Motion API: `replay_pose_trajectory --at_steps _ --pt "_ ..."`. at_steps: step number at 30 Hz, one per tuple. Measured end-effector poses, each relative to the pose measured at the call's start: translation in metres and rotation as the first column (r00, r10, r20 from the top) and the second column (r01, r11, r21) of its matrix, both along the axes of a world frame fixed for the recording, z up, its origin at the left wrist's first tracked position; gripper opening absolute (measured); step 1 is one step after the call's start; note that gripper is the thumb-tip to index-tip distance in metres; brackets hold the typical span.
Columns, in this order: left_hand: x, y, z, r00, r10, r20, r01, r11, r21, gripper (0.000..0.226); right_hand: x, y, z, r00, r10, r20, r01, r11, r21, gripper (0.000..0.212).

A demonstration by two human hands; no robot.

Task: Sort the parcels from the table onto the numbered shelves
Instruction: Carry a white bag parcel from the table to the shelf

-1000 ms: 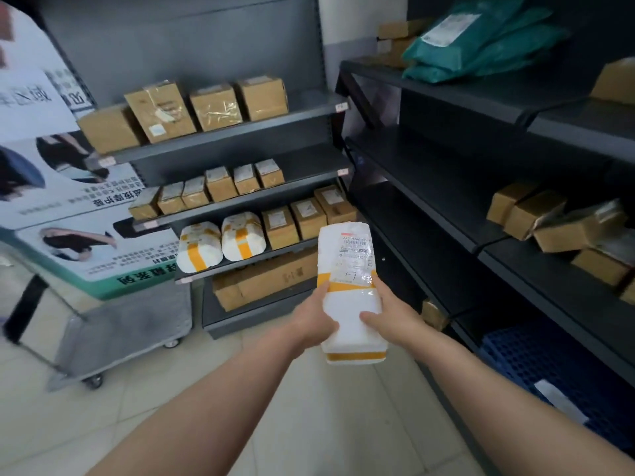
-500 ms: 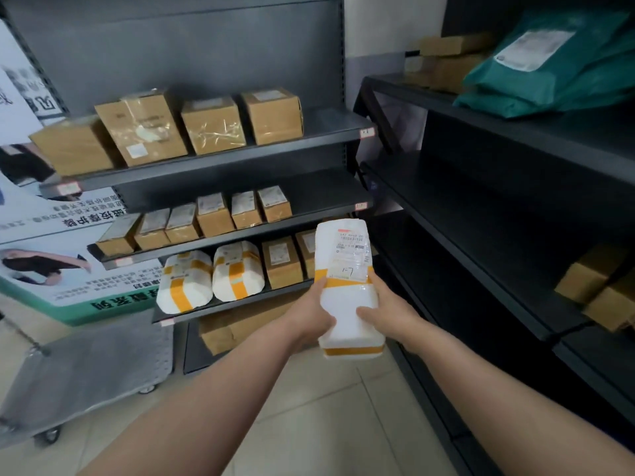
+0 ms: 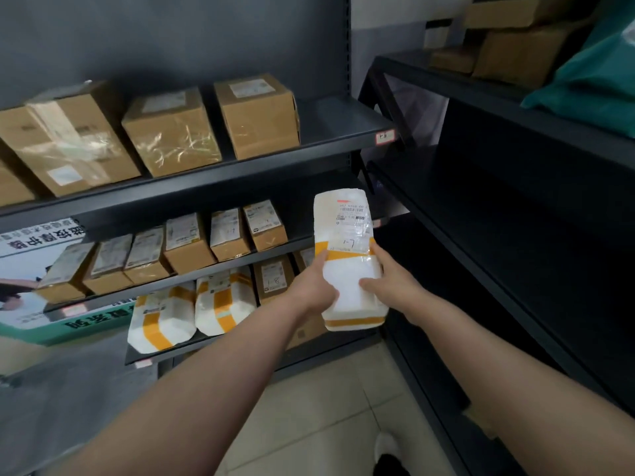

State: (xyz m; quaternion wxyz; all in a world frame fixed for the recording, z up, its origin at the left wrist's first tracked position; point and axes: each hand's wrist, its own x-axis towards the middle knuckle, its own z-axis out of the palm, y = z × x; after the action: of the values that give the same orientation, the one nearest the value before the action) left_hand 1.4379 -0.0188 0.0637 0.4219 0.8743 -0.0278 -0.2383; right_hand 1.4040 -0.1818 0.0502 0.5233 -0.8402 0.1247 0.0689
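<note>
Before the grey rack [image 3: 220, 175], crowded with boxes [image 3: 257, 115], the white parcel [image 3: 345, 218] is held upright in mid-air, left hand [image 3: 314, 286] and right hand [image 3: 391, 286] both curled round its lower half. Its scrawled mark [image 3: 351, 242] looks faint; misread, it lands on the wrong shelf.

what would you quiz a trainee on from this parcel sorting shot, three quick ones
1. True or false: the left hand and the right hand both hold the white parcel.
2. What colour is the tape banding it? A green, B orange, C blue.
3. How many other white parcels are in view?
Key: 1 true; 2 B; 3 two.
</note>
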Motion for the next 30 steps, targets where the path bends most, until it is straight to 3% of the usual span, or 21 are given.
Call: replay_pose_trajectory --at_steps 9,12,14,18,22,30 --pt "0.118 -0.050 0.009 0.994 0.058 0.096 -0.065 0.996 0.066 0.087 0.130 -0.051 -0.001 0.999 0.000 0.039 -0.001 1.000 0.017 0.075" --pt "0.156 -0.074 0.001 0.985 0.127 0.114 -0.129 0.992 0.010 0.084 0.169 -0.070 -0.008 0.990 -0.026 0.139 0.040 0.995 -0.096 0.057" --pt "0.172 -0.088 -0.009 0.985 0.088 0.147 -0.096 0.994 0.049 0.081 0.186 -0.080 -0.016 0.983 0.037 0.179 -0.001 0.980 -0.199 0.048" --pt "0.190 -0.106 -0.026 0.960 0.000 0.280 -0.047 0.986 0.160 0.076 0.209 -0.099 -0.029 0.962 0.220 0.162 -0.137 0.902 -0.410 0.045" --pt "0.209 -0.114 -0.031 0.950 -0.014 0.311 -0.045 0.982 0.182 0.074 0.231 -0.106 -0.029 0.945 0.281 0.170 -0.144 0.819 -0.555 0.044" --pt "0.219 -0.117 -0.032 0.955 -0.029 0.297 -0.032 0.980 0.197 0.077 0.246 -0.104 -0.027 0.951 0.289 0.109 -0.166 0.777 -0.607 0.045"
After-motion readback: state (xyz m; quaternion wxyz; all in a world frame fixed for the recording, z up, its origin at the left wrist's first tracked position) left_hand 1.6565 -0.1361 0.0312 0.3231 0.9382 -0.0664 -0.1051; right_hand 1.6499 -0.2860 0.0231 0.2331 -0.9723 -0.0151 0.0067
